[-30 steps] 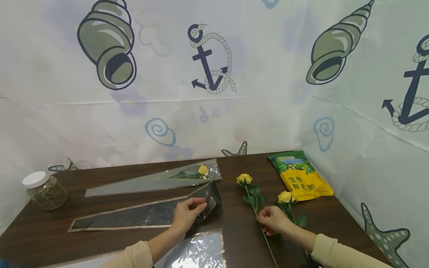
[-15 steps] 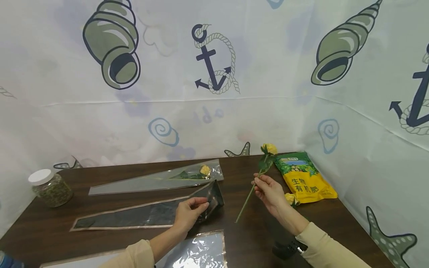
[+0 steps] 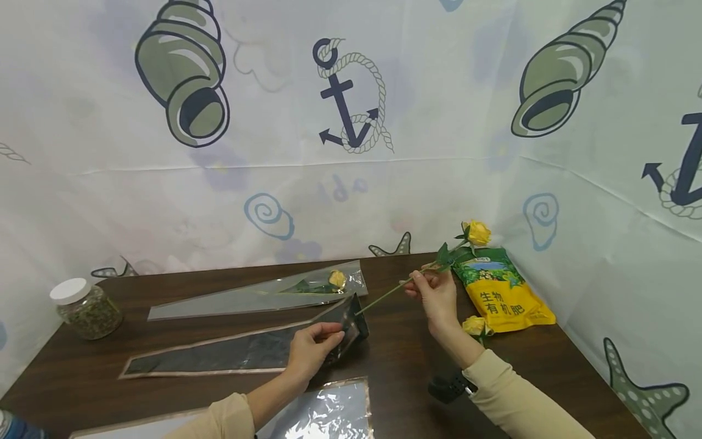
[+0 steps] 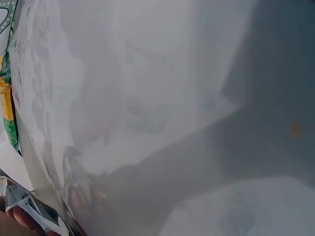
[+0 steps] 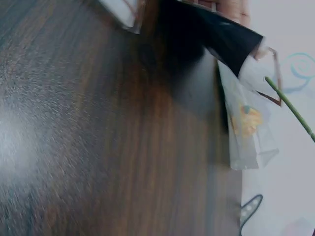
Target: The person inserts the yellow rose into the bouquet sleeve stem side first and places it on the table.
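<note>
With thumb and fingers, my left hand (image 3: 311, 350) pinches the wide end of a black flower sleeve (image 3: 219, 350) that lies across the table, its mouth lifted. My right hand (image 3: 437, 299) pinches the stem of a yellow rose (image 3: 476, 233), bloom up and to the right. The stem's lower tip overlaps the sleeve's mouth in the head view; in the right wrist view the green stem (image 5: 293, 108) ends close to the raised mouth. Another yellow rose (image 3: 474, 325) lies by my right forearm, partly hidden. The left wrist view mostly holds a pale, shiny film (image 4: 147, 98).
Behind lies a clear sleeve (image 3: 219, 305) with a yellow rose (image 3: 337, 279) in it. A silvery sleeve (image 3: 329, 414) is in front. A white-lidded jar (image 3: 88, 311) stands left, a yellow-green bag (image 3: 501, 299) lies right. A blue object (image 3: 22, 427) shows at lower left.
My right hand has lifted the rose off the table, then tilted it so the bloom went right and the stem tip swung left to the black sleeve. The left hand has kept its grip.
</note>
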Demonstrator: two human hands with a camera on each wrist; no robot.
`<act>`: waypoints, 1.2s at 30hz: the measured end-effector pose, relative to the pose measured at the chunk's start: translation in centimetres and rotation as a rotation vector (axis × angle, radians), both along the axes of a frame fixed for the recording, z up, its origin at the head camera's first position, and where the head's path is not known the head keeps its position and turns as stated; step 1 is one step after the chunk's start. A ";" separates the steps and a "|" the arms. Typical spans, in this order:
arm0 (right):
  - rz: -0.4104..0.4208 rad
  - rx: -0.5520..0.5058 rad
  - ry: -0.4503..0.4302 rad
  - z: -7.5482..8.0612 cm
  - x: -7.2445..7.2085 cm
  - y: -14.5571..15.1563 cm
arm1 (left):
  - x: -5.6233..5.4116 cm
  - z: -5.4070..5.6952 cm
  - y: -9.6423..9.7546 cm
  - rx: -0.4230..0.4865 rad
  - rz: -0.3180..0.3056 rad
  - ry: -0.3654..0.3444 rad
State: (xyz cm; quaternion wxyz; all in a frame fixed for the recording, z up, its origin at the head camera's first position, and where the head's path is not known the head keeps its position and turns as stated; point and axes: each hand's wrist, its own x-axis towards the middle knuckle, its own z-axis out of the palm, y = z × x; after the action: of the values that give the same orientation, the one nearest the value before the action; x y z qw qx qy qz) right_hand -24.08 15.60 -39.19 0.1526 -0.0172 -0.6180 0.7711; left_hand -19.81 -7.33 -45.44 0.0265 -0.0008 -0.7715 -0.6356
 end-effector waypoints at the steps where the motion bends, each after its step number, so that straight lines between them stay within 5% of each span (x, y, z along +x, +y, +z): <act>1: 0.002 0.014 0.007 -0.1 0.0 -0.2 | 0.0 0.1 0.0 0.000 0.001 0.005; 11: -0.012 0.198 -0.016 -1.8 0.9 -3.2 | -0.6 0.5 0.5 -0.053 0.007 0.069; 24: 0.043 0.453 0.098 -3.5 1.4 -5.4 | -0.7 1.2 1.7 -0.007 -0.002 0.097; 30: 0.127 0.413 0.060 -3.2 1.5 -4.8 | -0.6 0.9 1.6 -0.019 0.008 0.116; 36: 0.111 0.317 -0.092 -2.2 1.3 -3.7 | -0.4 0.8 1.4 -0.046 0.017 0.135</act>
State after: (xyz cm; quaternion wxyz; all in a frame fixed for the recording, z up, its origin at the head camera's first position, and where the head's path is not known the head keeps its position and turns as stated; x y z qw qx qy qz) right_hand -22.76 11.95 -41.44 0.0822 0.0060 -0.7380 0.6697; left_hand -20.23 -5.95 -44.62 0.0839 -0.0377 -0.7825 -0.6158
